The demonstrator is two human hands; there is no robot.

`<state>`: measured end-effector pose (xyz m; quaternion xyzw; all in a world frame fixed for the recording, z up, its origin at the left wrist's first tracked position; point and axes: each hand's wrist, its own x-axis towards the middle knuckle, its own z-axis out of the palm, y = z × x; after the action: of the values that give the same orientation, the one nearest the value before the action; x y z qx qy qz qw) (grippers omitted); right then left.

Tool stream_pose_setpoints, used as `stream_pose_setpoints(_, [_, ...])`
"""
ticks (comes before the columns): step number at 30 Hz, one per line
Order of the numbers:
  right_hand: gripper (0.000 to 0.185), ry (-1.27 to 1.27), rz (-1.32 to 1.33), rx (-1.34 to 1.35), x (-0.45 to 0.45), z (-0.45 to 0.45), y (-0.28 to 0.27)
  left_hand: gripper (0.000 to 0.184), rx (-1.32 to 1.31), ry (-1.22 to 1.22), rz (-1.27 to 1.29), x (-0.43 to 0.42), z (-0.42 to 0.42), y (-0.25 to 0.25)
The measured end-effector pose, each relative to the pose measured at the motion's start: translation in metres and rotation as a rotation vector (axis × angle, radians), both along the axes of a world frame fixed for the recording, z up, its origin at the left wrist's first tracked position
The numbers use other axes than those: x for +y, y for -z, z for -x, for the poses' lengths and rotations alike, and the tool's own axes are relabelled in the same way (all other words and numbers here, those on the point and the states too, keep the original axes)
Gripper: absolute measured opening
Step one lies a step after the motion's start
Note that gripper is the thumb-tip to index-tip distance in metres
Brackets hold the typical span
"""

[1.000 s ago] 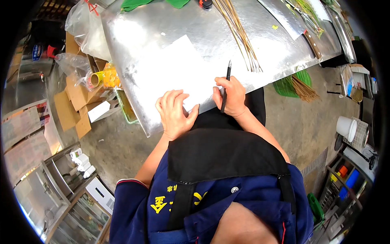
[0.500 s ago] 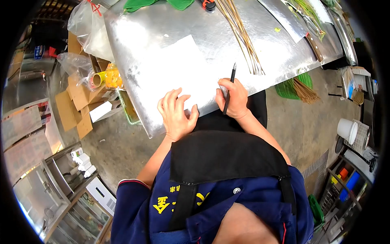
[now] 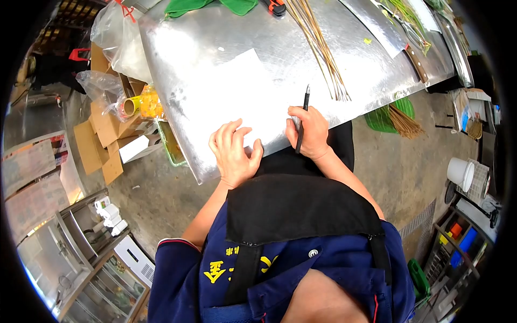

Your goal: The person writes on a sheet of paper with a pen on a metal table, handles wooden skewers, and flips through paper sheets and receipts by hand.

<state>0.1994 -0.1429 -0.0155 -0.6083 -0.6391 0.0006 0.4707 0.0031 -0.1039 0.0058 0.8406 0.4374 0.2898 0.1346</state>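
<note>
Right hand [image 3: 314, 132]: gripping slim black pen [image 3: 306, 101], tip pointing forward.
Left hand [image 3: 234, 153]: resting open and curved, perhaps steadying white paper sheet [image 3: 245, 81].
Sheet: lying ahead of both hands, within pen reach.
Thin brown sticks [image 3: 318, 47]: lying beyond right hand, probably giving pen room.

Yellow "金" [image 3: 214, 272], smaller "串串" [image 3: 232, 251] on navy shirt [image 3: 295, 252] front

Mottled grey concrete floor [image 3: 404, 161] spreads around a metal table [image 3: 242, 32] at the far side, its top throwing back white glare. A glass-panelled cabinet [image 3: 102, 255] stands near left; near right, a slotted floor grate [image 3: 420, 219] lies beside a dark-framed rack [image 3: 471, 216].
</note>
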Motion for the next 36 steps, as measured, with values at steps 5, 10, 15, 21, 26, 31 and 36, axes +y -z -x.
stream_pose_setpoints(5, [0.041,-0.012,-0.038,0.013,0.002,0.000,-0.004,0.031,-0.010,0.003,0.000,0.000,0.000,0.002])
stream_pose_setpoints(10, [0.041,0.000,-0.023,0.000,0.001,0.001,-0.001,0.034,-0.004,0.003,-0.021,0.000,0.000,-0.002])
stream_pose_setpoints(15, [0.041,0.004,-0.025,0.007,0.000,0.002,-0.004,0.029,0.004,0.006,0.009,-0.001,0.000,-0.002])
stream_pose_setpoints(21, [0.042,0.020,-0.042,0.017,-0.001,0.001,-0.001,0.029,-0.173,-0.263,0.018,0.004,0.007,0.004])
stream_pose_setpoints(26, [0.042,0.026,-0.056,0.014,-0.001,0.001,-0.001,0.031,-0.162,-0.309,0.110,0.044,0.026,-0.011])
stream_pose_setpoints(31, [0.040,0.018,-0.068,-0.001,-0.002,0.000,-0.009,0.053,0.261,-0.378,0.203,0.086,0.001,-0.022])
stream_pose_setpoints(36, [0.038,0.016,-0.077,-0.003,-0.003,-0.001,-0.006,0.055,0.263,-0.446,0.527,0.111,-0.011,-0.028])
